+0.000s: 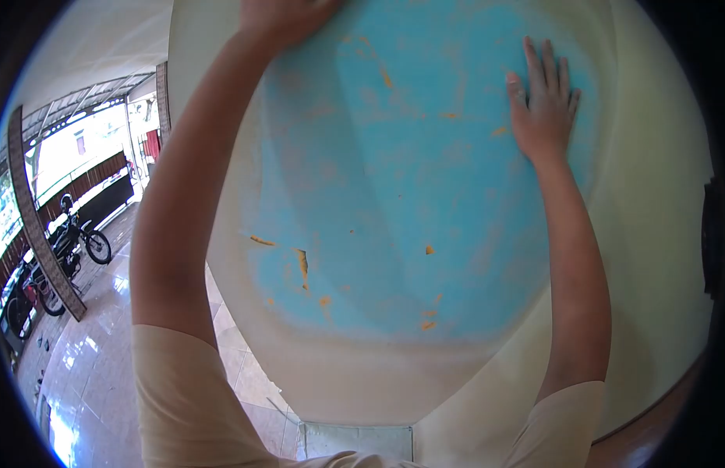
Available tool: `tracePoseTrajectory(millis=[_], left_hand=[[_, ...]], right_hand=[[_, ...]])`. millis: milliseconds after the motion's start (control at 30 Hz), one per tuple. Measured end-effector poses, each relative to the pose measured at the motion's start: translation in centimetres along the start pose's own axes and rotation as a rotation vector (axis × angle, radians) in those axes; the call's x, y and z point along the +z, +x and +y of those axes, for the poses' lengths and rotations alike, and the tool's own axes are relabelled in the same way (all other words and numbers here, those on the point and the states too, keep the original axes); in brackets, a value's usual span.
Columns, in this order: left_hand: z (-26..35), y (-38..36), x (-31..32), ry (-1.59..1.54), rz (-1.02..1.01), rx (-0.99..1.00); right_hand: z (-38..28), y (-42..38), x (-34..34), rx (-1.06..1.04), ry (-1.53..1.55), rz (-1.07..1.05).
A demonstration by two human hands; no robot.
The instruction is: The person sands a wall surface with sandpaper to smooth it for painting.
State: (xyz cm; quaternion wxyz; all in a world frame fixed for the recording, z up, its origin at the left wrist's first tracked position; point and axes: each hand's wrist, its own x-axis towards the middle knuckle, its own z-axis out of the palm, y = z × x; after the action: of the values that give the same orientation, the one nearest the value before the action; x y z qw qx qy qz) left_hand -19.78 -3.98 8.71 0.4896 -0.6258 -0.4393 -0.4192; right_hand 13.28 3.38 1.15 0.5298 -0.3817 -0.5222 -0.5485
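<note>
A broad blue patch [425,179] covers most of the pale wall [370,366] in front of me, its edges faded into the cream around it. Small orange chipped spots [303,265] are scattered across the blue. My right hand [543,113] lies on the patch at the upper right, palm to the wall and fingers spread, with whitish dust on the thumb. My left hand [288,19] is up at the top edge of the view against the patch's upper left. Its fingers are cut off by the frame, so whatever they hold or touch is hidden.
On the right, another cream wall surface [651,156] meets the patched one. To the left is a shiny tiled floor [101,335], with a patterned post [43,226] and a parked motorcycle [74,238] beyond. A pale greenish panel [356,441] is low in front.
</note>
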Motion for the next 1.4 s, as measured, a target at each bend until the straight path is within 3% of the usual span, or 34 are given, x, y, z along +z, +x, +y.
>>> tracePoseTrajectory(millis=[67,133,200,300,333,367,400,433,533,600,633,667,700,733,800,867,900,933,1000,1100,1133,1200,1233,1267,1400], left_hand=[[0.8,-0.4,3.9,-0.007,0.032,0.042],[6.2,-5.4,5.8,-0.168,0.249,0.454],[9.9,-10.6,6.6,-0.369,-0.043,0.743],[5.8,-6.6,6.2,-0.258,0.046,0.757],[3.0,-3.8,6.0,-0.146,0.06,0.595],[0.4,-1.1,4.5,-0.148,-0.053,0.312],[-2.6,1.9,4.8,-0.177,-0.033,0.035],[0.1,0.5,-0.5,-0.034,0.058,-0.117],[0.8,1.8,1.8,0.069,0.094,-0.206],[5.0,0.4,2.4,0.145,0.032,-0.059],[5.6,-0.7,6.2,-0.049,0.08,0.07],[8.7,-3.1,6.9,-0.042,0.11,0.283],[11.2,-5.8,7.0,-0.04,0.14,0.497],[11.4,-6.5,7.1,-0.042,0.134,0.496],[11.6,-6.8,6.9,-0.128,0.056,0.776],[8.3,-3.1,6.4,0.044,0.146,0.704],[6.3,-0.9,6.7,0.033,0.15,0.576],[5.9,1.3,3.4,0.152,-0.032,0.339],[6.4,3.3,2.3,0.126,-0.005,-0.035],[9.1,3.1,4.1,0.137,0.106,-0.07],[10.4,2.6,5.1,0.127,0.144,-0.004],[14.4,-0.1,6.9,0.035,-0.122,0.076],[16.3,-2.9,8.3,-0.147,0.071,0.334],[18.5,-6.0,9.0,-0.097,0.174,0.48],[16.4,-11.2,8.2,-0.217,-0.007,0.609]], right_hand=[[0.2,0.0,-0.2,0.002,-0.008,0.003],[0.1,0.0,-0.3,0.008,-0.009,-0.022],[-0.3,-0.1,-0.4,0.013,0.007,-0.032],[-0.2,0.2,-0.2,0.005,0.004,-0.016],[0.1,0.0,-0.2,-0.005,-0.008,-0.015],[0.4,-0.1,-0.3,-0.001,-0.006,-0.018],[0.8,-0.1,-0.6,-0.044,0.033,-0.022],[1.1,-0.4,-0.7,-0.086,0.074,-0.028],[1.9,-1.4,-1.0,-0.13,0.045,-0.061],[2.1,-1.5,-1.2,-0.102,0.042,-0.058],[2.1,-1.5,-1.0,-0.079,0.042,-0.051],[2.3,-1.7,-0.8,-0.07,0.048,-0.06],[2.5,-2.0,-0.2,0.144,0.065,0.013],[2.8,-2.1,-0.1,0.349,0.078,0.09],[3.2,-2.5,0.1,0.371,0.072,0.104],[3.4,-3.2,0.4,0.401,0.066,0.121],[3.3,-3.6,0.3,0.346,0.076,0.103],[3.5,-4.2,0.0,0.287,0.086,0.081],[4.3,-6.3,-0.9,0.211,0.091,0.032],[5.8,-8.8,-1.9,0.138,0.066,-0.035],[6.0,-9.7,-2.2,0.129,0.048,-0.065],[6.0,-10.3,-2.5,0.153,0.046,-0.084],[6.1,-10.3,-2.6,0.166,0.044,-0.087],[6.0,-10.5,-2.7,0.158,0.051,-0.105],[6.3,-11.1,-2.8,0.199,0.017,-0.095]])
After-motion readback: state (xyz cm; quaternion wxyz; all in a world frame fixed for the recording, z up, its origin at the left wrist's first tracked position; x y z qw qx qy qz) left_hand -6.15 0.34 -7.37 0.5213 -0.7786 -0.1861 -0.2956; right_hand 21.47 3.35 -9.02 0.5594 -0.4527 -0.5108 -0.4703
